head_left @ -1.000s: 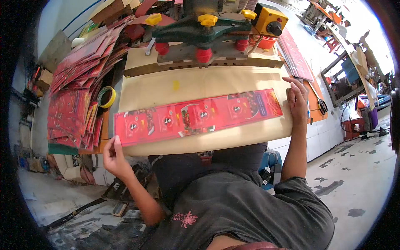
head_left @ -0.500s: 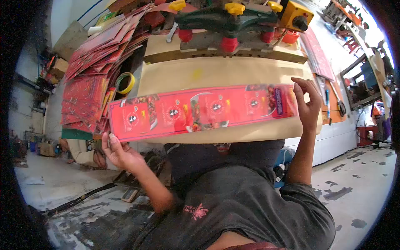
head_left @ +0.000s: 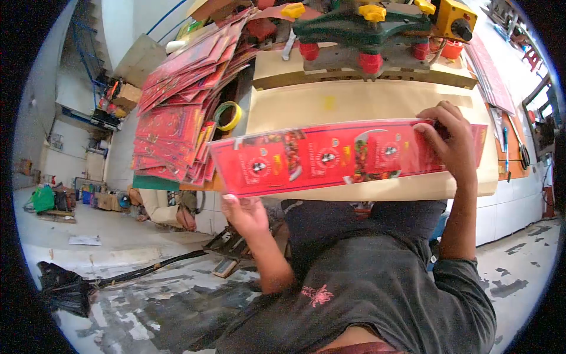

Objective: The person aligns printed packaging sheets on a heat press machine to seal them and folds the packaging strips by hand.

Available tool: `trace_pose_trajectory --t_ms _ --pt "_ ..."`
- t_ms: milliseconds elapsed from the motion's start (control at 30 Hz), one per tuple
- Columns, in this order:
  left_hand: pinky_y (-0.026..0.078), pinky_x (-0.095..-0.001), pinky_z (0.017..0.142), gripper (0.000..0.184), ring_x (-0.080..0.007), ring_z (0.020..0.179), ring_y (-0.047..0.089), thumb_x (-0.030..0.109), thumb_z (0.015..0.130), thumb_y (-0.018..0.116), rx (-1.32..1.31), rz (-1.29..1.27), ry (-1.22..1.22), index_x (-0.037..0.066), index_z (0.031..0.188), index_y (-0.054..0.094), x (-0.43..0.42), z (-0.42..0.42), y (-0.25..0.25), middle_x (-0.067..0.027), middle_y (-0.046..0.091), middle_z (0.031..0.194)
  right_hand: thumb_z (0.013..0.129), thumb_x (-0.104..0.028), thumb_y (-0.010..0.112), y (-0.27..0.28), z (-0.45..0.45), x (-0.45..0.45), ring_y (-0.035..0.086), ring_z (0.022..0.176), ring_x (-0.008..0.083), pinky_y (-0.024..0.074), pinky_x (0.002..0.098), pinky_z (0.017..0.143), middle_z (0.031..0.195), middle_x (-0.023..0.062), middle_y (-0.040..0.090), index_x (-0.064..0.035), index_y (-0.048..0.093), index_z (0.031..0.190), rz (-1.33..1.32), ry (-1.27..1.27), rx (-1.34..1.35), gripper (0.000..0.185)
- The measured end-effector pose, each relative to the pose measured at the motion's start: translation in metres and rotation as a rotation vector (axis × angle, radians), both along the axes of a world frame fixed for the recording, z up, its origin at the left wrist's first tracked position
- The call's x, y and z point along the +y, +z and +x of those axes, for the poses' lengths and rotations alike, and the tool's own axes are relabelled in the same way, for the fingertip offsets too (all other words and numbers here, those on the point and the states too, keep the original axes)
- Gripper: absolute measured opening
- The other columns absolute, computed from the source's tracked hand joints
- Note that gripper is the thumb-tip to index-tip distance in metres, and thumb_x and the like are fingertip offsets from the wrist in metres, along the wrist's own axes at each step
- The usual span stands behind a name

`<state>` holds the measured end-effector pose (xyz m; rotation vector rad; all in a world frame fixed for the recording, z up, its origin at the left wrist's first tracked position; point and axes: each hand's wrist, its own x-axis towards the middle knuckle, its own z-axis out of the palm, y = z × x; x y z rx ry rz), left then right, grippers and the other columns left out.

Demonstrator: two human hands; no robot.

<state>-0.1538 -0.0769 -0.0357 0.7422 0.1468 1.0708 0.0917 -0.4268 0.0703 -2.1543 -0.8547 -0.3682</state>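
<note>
As the left hand (head_left: 249, 217) pinches one corner of the strip (head_left: 330, 156) and the right hand (head_left: 453, 138) grips its other end over the board (head_left: 383, 97), tape (head_left: 236, 115) and piled sheets (head_left: 171, 133) crowd the left, the press (head_left: 365, 26) bars the back, and scissors (head_left: 523, 154) lie right.

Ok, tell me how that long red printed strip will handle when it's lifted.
The red printed strip is probably light, since it looks thin. It seems fairly stiff: its long edges run nearly straight between the left hand and the right hand. Its glossy, light-catching surface might make it somewhat slippery.
</note>
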Motion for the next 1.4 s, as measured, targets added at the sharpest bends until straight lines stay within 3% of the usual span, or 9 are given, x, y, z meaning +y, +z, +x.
trace_pose_trajectory --t_ms 200,333,533,567,667,767,833,1100,1400 --pt "0.063 -0.0431 0.081 0.033 -0.0262 0.099 0.072 0.009 0.099 0.064 0.196 0.095 -0.062 -0.003 0.13 0.061 -0.035 0.019 0.041 -0.0174 0.071 0.121 0.088 -0.019 0.076 0.007 0.007 -0.004 0.062 0.081 0.0318 0.0488 0.0412 0.075 0.083 0.0128 0.063 -0.002 0.066 0.086 -0.025 0.0 0.024 0.019" --pt "0.062 -0.0408 0.072 0.033 -0.0251 0.093 0.072 0.006 0.099 0.061 0.168 0.17 -0.242 -0.002 0.131 0.06 -0.033 0.017 0.039 -0.0159 0.07 0.119 0.088 -0.018 0.076 0.01 0.012 0.009 0.062 0.084 0.0328 0.0496 0.0418 0.075 0.084 0.0127 0.063 -0.0028 0.067 0.088 -0.064 0.093 0.016 0.017" --pt "0.059 -0.0386 0.064 0.028 -0.0217 0.083 0.071 0.006 0.101 0.06 0.255 0.117 -0.021 -0.004 0.127 0.061 -0.057 0.032 0.043 -0.0138 0.071 0.112 0.084 -0.012 0.078 0.018 0.009 0.049 0.06 0.085 0.0287 0.0489 0.0398 0.077 0.087 0.0104 0.061 -0.0047 0.07 0.099 -0.06 0.342 -0.108 0.019" --pt "0.056 -0.0438 0.085 0.033 -0.0253 0.103 0.068 0.004 0.1 0.061 0.211 0.193 -0.168 -0.004 0.132 0.059 -0.053 0.027 0.039 -0.0153 0.068 0.123 0.084 -0.014 0.078 0.02 0.007 0.056 0.061 0.086 0.0286 0.0489 0.0414 0.08 0.088 0.0103 0.062 -0.0061 0.071 0.102 -0.084 0.382 -0.169 0.021" --pt "0.053 -0.0483 0.106 0.039 -0.0282 0.122 0.065 0.002 0.099 0.063 0.184 0.258 -0.302 -0.004 0.136 0.057 -0.056 0.028 0.037 -0.0168 0.065 0.135 0.084 -0.015 0.077 0.026 0.006 0.084 0.062 0.087 0.0289 0.0489 0.0426 0.081 0.089 0.0096 0.062 -0.006 0.072 0.104 -0.044 0.519 -0.401 0.022" --pt "0.053 -0.0453 0.103 0.036 -0.0264 0.116 0.067 0.004 0.099 0.063 0.21 0.239 -0.255 -0.004 0.134 0.059 -0.065 0.031 0.043 -0.0159 0.067 0.131 0.085 -0.018 0.077 0.037 -0.004 0.109 0.063 0.088 0.0288 0.049 0.0427 0.081 0.091 0.009 0.064 -0.0055 0.072 0.106 -0.074 0.603 -0.442 0.025" --pt "0.058 -0.0347 0.066 0.025 -0.0177 0.08 0.068 0.008 0.101 0.064 0.348 0.264 -0.171 -0.005 0.122 0.065 -0.071 0.036 0.047 -0.01 0.071 0.103 0.086 -0.019 0.075 0.044 -0.006 0.123 0.064 0.087 0.0271 0.0489 0.0409 0.079 0.089 0.0077 0.064 -0.0061 0.072 0.106 -0.139 0.642 -0.534 0.024" --pt "0.057 -0.0298 0.074 0.026 -0.012 0.085 0.067 0.011 0.103 0.065 0.458 0.335 -0.286 -0.003 0.124 0.067 -0.077 0.039 0.048 -0.0063 0.071 0.105 0.084 -0.014 0.073 0.058 -0.025 0.169 0.063 0.085 0.0237 0.0484 0.0369 0.078 0.085 0.0054 0.062 -0.0057 0.071 0.1 -0.153 0.666 -0.672 0.019" --pt "0.058 -0.0301 0.076 0.028 -0.012 0.087 0.068 0.014 0.103 0.065 0.542 0.419 -0.363 -0.003 0.126 0.066 -0.072 0.044 0.056 -0.0062 0.072 0.106 0.083 -0.013 0.068 0.065 -0.02 0.185 0.064 0.079 0.0276 0.054 0.0426 0.065 0.084 0.0081 0.061 -0.0048 0.067 0.093 -0.183 0.678 -0.605 0.013"
